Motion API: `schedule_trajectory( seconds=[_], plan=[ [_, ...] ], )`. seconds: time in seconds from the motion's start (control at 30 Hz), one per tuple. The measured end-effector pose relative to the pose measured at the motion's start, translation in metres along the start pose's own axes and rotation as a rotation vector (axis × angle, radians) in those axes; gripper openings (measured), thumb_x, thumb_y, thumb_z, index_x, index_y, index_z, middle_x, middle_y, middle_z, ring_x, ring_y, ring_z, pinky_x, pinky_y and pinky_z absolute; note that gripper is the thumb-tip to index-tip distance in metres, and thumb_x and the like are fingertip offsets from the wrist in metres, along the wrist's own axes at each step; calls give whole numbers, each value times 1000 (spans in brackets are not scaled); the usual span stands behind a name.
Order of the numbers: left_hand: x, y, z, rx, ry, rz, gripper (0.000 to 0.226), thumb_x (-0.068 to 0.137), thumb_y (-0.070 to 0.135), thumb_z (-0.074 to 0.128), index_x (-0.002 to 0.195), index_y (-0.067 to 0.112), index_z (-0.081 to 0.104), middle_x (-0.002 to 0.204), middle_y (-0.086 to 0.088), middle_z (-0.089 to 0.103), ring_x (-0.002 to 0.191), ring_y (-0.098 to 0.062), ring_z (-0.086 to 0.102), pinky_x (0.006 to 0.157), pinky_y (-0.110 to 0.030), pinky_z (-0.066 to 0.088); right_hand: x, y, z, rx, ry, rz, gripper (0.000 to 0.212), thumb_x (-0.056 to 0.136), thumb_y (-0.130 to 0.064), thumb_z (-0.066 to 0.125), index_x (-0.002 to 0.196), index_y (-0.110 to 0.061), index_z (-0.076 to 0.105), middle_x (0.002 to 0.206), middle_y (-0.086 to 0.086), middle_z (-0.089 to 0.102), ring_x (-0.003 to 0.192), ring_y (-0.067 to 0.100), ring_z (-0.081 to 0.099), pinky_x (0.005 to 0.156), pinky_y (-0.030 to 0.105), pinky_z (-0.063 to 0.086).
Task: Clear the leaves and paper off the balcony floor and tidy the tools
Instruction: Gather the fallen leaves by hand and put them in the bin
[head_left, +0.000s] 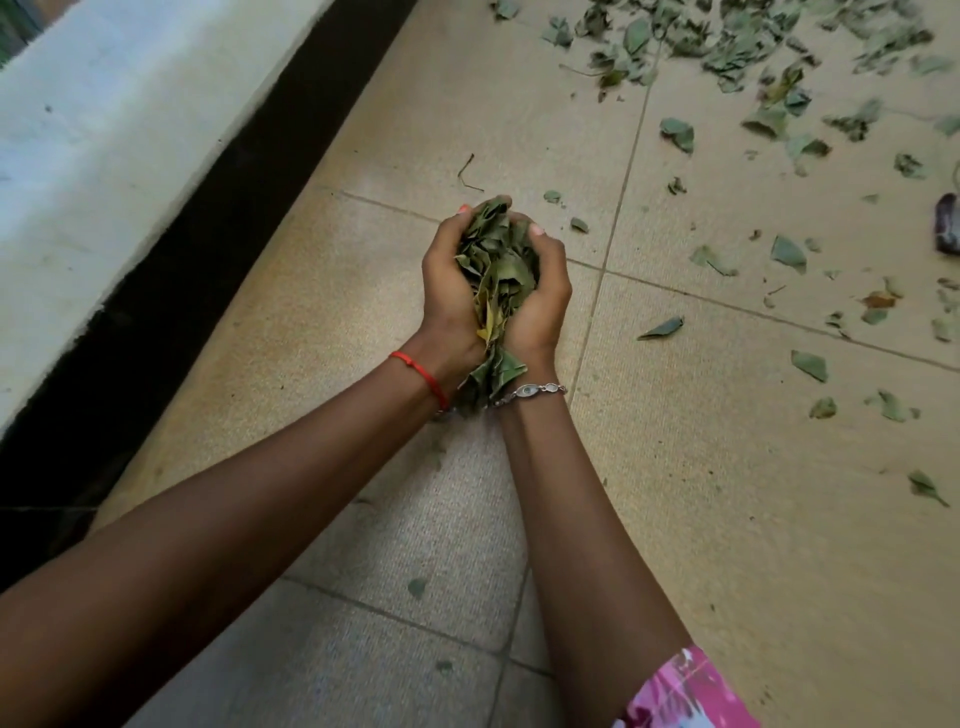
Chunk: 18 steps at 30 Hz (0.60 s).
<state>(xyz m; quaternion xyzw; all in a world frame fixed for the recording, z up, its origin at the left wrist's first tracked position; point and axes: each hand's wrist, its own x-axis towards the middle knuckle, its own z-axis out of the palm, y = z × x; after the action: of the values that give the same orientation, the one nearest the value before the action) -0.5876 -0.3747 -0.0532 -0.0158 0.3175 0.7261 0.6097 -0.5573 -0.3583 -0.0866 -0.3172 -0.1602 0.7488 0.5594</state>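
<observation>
A thick bunch of green and yellowish leaves (496, 280) is cupped between both my hands above the tiled balcony floor (727, 519). My left hand (447, 291) curls round the bunch from the left, and my right hand (545, 296) curls round it from the right. Some leaves stick out below my wrists. Many loose leaves (769, 78) lie scattered over the floor at the upper right, thinning out toward the middle right.
A low white wall (104, 156) with a dark strip at its base (208, 260) runs along the left. A dark object (948, 228) lies at the right edge, cut off. A thin twig (466, 174) lies just beyond my hands.
</observation>
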Motion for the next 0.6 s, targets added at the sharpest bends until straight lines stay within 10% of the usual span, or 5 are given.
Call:
schedule_trajectory(
  seconds=[0.6],
  plan=[
    [-173,36,241,-197,73,-183,35,95,29,32,87,7,58,66,-6,62,59,-16,61,61,-21,52,-144,-237,141,243,85,94,23,72,-15,50,68,-8,72,76,7,68,79,22,63,83,31,47]
  ],
)
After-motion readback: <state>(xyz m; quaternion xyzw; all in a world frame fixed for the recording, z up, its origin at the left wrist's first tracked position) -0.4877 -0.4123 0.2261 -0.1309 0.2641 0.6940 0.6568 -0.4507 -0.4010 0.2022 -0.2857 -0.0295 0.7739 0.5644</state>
